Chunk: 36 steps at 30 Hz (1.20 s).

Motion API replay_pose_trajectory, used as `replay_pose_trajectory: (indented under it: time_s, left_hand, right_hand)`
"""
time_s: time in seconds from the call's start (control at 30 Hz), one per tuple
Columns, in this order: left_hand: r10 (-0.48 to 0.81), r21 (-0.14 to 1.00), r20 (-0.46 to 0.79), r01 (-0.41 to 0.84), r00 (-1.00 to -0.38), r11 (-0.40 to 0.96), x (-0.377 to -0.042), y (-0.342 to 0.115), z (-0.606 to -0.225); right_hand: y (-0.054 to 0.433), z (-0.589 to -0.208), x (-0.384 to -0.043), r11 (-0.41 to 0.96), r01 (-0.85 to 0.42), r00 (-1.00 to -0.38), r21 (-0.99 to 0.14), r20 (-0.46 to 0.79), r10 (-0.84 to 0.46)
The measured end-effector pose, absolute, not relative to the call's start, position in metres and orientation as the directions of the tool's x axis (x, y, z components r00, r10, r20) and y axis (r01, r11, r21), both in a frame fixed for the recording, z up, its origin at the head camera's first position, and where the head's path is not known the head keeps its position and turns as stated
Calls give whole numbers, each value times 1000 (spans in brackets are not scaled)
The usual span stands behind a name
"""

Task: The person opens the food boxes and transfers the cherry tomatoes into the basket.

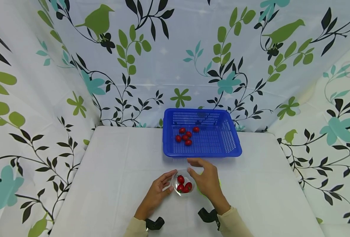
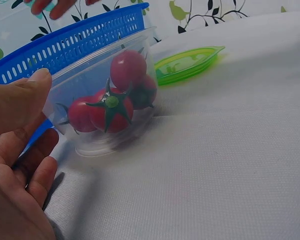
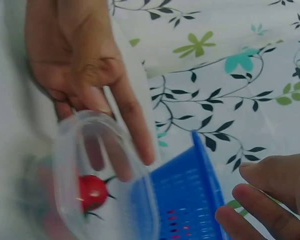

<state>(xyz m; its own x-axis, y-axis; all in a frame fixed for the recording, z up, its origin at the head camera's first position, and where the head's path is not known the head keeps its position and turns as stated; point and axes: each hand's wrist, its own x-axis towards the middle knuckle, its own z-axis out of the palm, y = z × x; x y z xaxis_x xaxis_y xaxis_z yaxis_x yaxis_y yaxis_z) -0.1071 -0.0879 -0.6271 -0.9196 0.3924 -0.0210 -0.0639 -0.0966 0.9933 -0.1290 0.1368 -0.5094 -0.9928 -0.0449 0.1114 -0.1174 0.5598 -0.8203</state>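
Note:
A clear plastic container [image 2: 97,75] with several small red tomatoes [image 2: 110,112] in it stands on the white table, slightly tilted in the left wrist view. My left hand [image 1: 157,191] holds its left side, the thumb at the rim and the fingers around the wall. Over the container's right side hovers my right hand [image 1: 208,181], thumb and fingers spread apart with nothing between them. In the right wrist view, its fingers [image 3: 260,215] are apart from the container.
A blue perforated basket [image 1: 202,154] with several more tomatoes [image 1: 185,137] sits behind the container. Beside the container lies a translucent green lid [image 2: 185,67], mostly hidden under the right hand in the head view. A patterned cloth [image 1: 175,65] hangs behind the table.

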Motion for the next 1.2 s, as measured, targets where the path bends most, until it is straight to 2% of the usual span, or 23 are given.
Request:
replay_pose_trajectory:
  time_s: [0.23,0.53,1.0,1.2]
  left_hand:
    - [388,991,-37,-83,-921,-104,-107,-88,-626]
    - [385,989,-50,-99,-922,-108,-106,-88,-625]
    - [382,990,-77,-117,-921,-83,-107,-86,-624]
    - [378,991,-56,-97,-924,-92,-107,-86,-629]
  right_hand:
    - [128,-534,-119,557,-48,-999,-829,35,-35]
    - [120,-548,-115,582,-24,-998,-813,-16,-64]
    - [111,-561,-115,645,-30,-998,-763,-16,-66]
    - [107,-566,-115,692,-70,-995,-718,2,-98]
